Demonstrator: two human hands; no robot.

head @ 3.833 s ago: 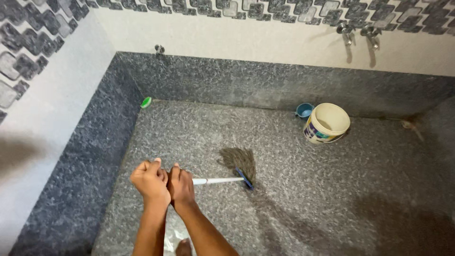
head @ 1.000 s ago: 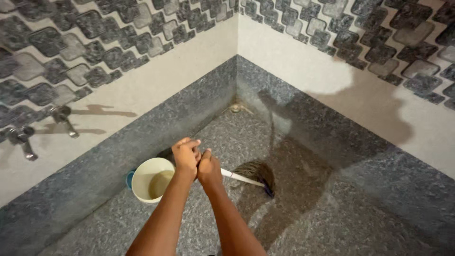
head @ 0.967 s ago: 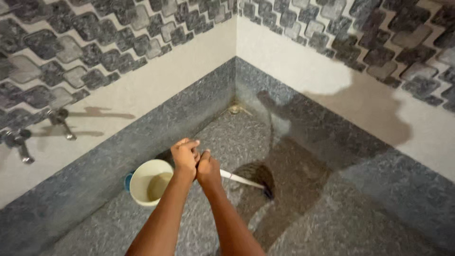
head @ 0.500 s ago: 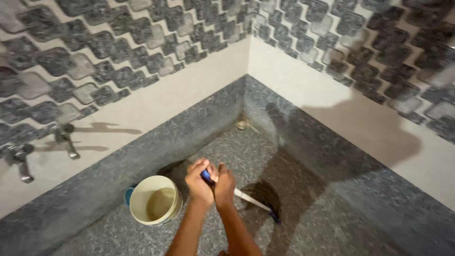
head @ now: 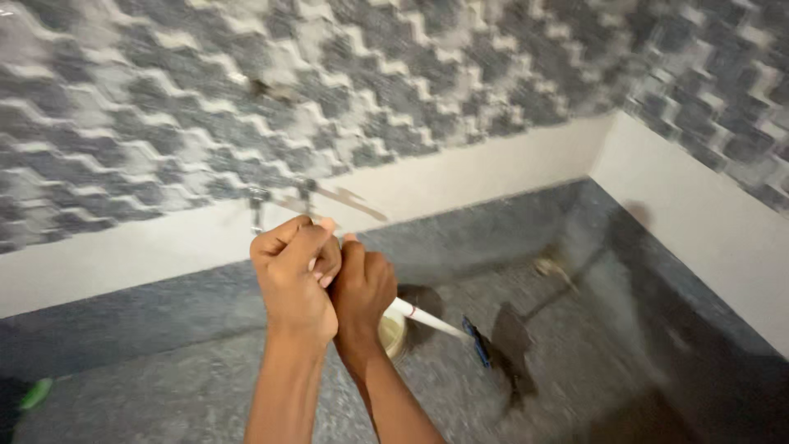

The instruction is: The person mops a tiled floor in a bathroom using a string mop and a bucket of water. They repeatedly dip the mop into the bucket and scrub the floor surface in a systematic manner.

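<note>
My left hand (head: 292, 271) and my right hand (head: 364, 288) are clenched side by side around the top of a broom's white handle (head: 426, 319). The handle slants down to the right to a blue collar (head: 477, 340) and dark bristles (head: 514, 355) resting on the speckled grey floor (head: 173, 395). A cream bucket (head: 393, 332) shows only as a sliver behind my right hand. The picture is blurred by motion.
Two metal taps (head: 282, 201) stick out of the pale wall above the dark stone skirting (head: 123, 316). A floor drain (head: 549, 267) sits near the right corner. A small green object (head: 35, 394) lies at the far left on the floor.
The view has swung left and up, so the corner now sits at the right and the taps are centred. My hands look higher and closer; the bucket is now mostly hidden behind them.
</note>
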